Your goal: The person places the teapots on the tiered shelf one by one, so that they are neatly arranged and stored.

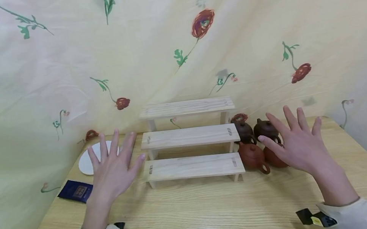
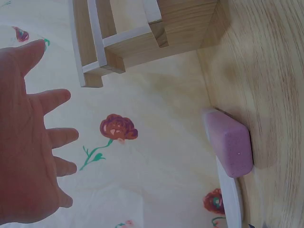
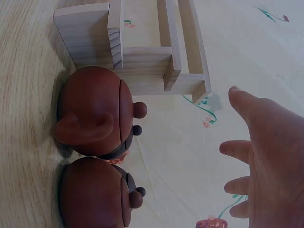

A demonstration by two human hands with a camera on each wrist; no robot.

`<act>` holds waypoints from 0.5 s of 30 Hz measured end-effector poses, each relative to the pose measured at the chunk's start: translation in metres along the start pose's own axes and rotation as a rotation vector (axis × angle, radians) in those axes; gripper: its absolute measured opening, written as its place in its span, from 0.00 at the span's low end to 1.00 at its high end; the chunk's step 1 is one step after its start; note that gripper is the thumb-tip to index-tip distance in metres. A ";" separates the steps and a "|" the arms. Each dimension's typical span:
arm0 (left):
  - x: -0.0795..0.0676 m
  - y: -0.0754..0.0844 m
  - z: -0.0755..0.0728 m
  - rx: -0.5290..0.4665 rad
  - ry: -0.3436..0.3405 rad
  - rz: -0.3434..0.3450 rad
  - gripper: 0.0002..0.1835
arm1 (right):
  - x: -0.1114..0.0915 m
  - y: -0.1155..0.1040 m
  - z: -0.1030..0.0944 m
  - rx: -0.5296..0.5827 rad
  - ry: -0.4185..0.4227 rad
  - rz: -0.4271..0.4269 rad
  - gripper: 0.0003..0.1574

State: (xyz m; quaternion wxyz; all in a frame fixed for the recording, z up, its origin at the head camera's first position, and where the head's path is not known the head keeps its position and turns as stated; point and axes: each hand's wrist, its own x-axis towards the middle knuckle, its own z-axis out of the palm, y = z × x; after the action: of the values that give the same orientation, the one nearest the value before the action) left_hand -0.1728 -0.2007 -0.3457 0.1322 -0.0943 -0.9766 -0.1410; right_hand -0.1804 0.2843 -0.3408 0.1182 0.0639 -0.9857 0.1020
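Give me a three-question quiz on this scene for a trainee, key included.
1. Multiple choice: how many teapots show beside the wooden stand?
A) two
B) three
C) four

2. True or false: the right grip is holding one of the teapots.

3. Fill in the blank: in the head view, the dark blue packet lies to the ____ of the wooden stand.

Key: 1. C, two dark and two reddish-brown. 2. False, it holds nothing. 3. left.
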 end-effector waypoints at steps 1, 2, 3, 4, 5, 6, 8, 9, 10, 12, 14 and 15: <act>0.000 0.000 0.000 -0.014 -0.001 0.002 0.40 | 0.000 0.000 0.000 -0.002 0.003 -0.001 0.53; 0.001 0.000 0.000 -0.033 0.002 0.005 0.40 | 0.000 0.001 0.000 -0.005 0.009 -0.003 0.53; 0.001 0.000 0.000 -0.055 0.009 0.006 0.40 | 0.000 0.001 -0.001 -0.004 0.022 -0.006 0.53; 0.002 0.000 0.000 -0.095 0.017 0.004 0.40 | 0.000 0.000 -0.001 0.000 0.044 -0.013 0.53; 0.002 -0.001 -0.001 -0.143 0.030 0.004 0.40 | 0.000 0.000 -0.002 0.013 0.075 -0.021 0.53; 0.004 -0.001 -0.001 -0.203 0.043 0.002 0.40 | 0.000 -0.001 -0.003 0.035 0.122 -0.030 0.51; 0.007 -0.002 0.001 -0.351 0.063 -0.014 0.40 | -0.003 -0.003 -0.002 0.109 0.242 -0.055 0.45; 0.010 -0.002 0.002 -0.429 0.066 -0.025 0.40 | -0.005 -0.004 -0.002 0.156 0.303 -0.066 0.41; 0.013 -0.002 0.004 -0.503 0.063 -0.042 0.40 | -0.007 -0.004 0.000 0.203 0.347 -0.071 0.35; 0.023 -0.002 0.007 -0.633 0.047 -0.087 0.41 | -0.013 -0.004 0.004 0.286 0.396 -0.067 0.25; 0.034 -0.002 0.011 -0.724 0.024 -0.136 0.41 | -0.018 -0.004 0.009 0.327 0.367 -0.046 0.17; 0.040 -0.002 0.014 -0.761 0.013 -0.159 0.42 | -0.020 -0.003 0.013 0.339 0.327 -0.029 0.14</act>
State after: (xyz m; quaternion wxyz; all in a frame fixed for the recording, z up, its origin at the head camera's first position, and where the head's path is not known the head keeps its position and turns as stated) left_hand -0.2147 -0.1924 -0.3473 0.0827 -0.0595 -0.8579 -0.5036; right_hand -0.1632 0.2801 -0.3578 0.2652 0.0794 -0.9212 0.2734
